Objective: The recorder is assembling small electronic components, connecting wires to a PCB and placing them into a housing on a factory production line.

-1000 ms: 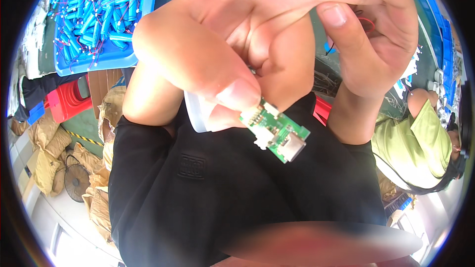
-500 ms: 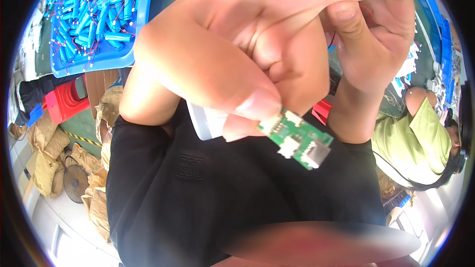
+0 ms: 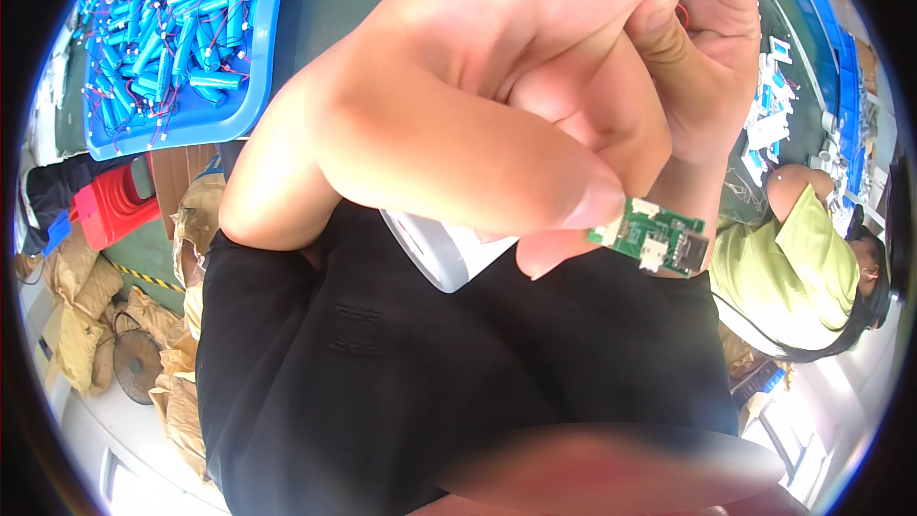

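A small green circuit board (image 3: pixel 654 237) with white connectors and a metal socket is pinched at one end between the thumb and a finger of my left hand (image 3: pixel 478 124). Its socket end points right. Below that hand part of a white rounded plastic casing (image 3: pixel 444 253) shows; the hand hides the rest, and I cannot tell whether it is gripped. My right hand (image 3: pixel 702 57) is at the upper right, close against the left one, its fingers curled closed. Between its thumb and fingers a bit of red wire (image 3: pixel 682 16) peeks out.
A blue tray (image 3: pixel 270 57) of blue cylindrical batteries (image 3: pixel 181 24) with wires stands at the upper left. A red stool (image 3: pixel 113 210) and brown sacks (image 3: pixel 72 325) lie beyond. White and blue parts (image 3: pixel 767 124) cover the table at right, near a person in light green (image 3: pixel 802 258).
The circuit board has moved right and up and turned closer to level. My left hand has shifted right, and more of the white casing shows. My right hand has moved slightly left.
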### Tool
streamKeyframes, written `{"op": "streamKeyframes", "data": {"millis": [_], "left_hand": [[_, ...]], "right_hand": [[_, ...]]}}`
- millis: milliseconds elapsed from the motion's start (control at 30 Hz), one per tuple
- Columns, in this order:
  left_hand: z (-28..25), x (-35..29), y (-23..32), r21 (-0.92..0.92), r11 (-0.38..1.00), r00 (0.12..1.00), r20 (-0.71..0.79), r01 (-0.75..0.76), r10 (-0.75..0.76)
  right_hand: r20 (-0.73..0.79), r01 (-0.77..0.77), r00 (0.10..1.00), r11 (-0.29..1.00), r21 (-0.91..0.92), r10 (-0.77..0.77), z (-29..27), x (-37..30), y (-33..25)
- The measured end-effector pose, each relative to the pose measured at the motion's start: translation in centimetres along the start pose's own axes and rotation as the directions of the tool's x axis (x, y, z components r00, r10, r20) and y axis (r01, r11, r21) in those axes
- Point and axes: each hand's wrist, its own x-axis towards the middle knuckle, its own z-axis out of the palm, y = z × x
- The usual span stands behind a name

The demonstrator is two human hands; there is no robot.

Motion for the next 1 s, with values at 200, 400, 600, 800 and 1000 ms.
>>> {"op": "streamKeyframes", "data": {"millis": [200, 400, 600, 800, 1000], "left_hand": [[-0.2, 0.7, 0.0, 0.04, 0.999, 0.999, -0.029, -0.036, 0.037], [0.1, 1.8, -0.5, 0.078, 0.994, 0.994, -0.069, -0.082, 0.088], [-0.2, 1.2, -0.1, 0.112, 0.986, 0.987, -0.092, -0.12, 0.131], [-0.2, 0.1, 0.0, 0.158, 0.972, 0.97, -0.145, -0.173, 0.196], [0.1, 0.7, 0.4, 0.222, 0.955, 0.956, -0.176, -0.194, 0.235]], "right_hand": [[0.244, 0.33, 0.878, 0.89, 0.315, -0.412, -2.1, 3.0, 4.8], [-0.056, -0.129, 0.99, 0.99, 0.059, 0.132, 1.6, -0.5, -0.8], [-0.048, -0.183, 0.98, 0.974, 0.132, 0.191, -0.3, 0.3, 0.3], [-0.077, -0.241, 0.964, 0.957, 0.162, 0.256, 1.0, 0.1, -0.2], [0.279, 0.171, 0.893, 0.841, 0.512, -0.352, -3.1, 4.1, 7.0]]}}
